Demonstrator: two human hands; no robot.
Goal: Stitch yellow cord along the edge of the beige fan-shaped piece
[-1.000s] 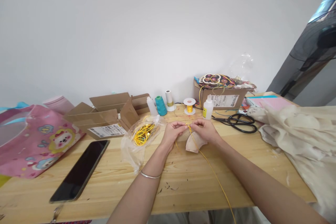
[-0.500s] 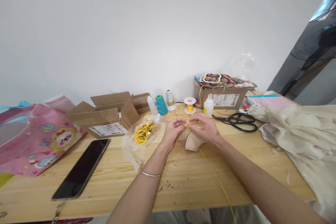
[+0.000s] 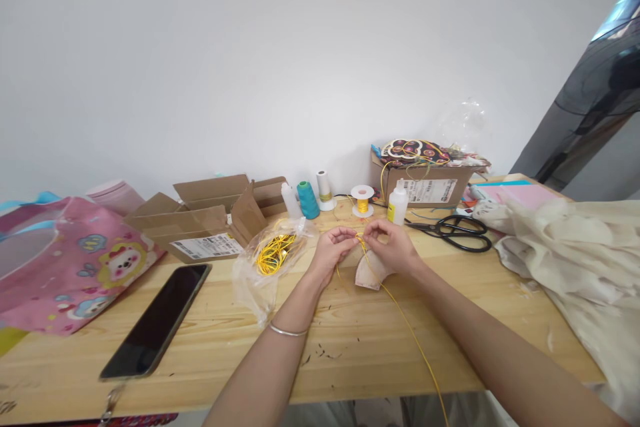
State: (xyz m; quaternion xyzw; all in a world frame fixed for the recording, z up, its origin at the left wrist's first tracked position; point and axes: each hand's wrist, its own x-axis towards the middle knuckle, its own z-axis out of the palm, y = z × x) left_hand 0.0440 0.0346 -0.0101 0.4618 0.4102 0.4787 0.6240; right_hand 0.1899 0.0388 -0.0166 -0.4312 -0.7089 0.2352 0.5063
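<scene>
My left hand and my right hand meet above the middle of the wooden table, fingertips almost touching. Both pinch a yellow cord, which loops between the fingers. One length trails down to the right and past the table's front edge; a shorter piece hangs below my left hand. Beneath my right hand is a pale, fan-shaped piece, partly covered by the fingers; I cannot tell whether it is held or only lies there. A clear plastic bag of yellow cord rests left of my left hand.
Behind the hands stand a yellow thread spool, a teal thread cone and a glue-like bottle. Black scissors and cream cloth lie to the right. A phone, an open carton and a pink bag are leftward.
My right hand's fingers have curled closer at the cord, and the cord's loop has shifted slightly. More of the pale piece shows below. The left hand stays nearly in place.
</scene>
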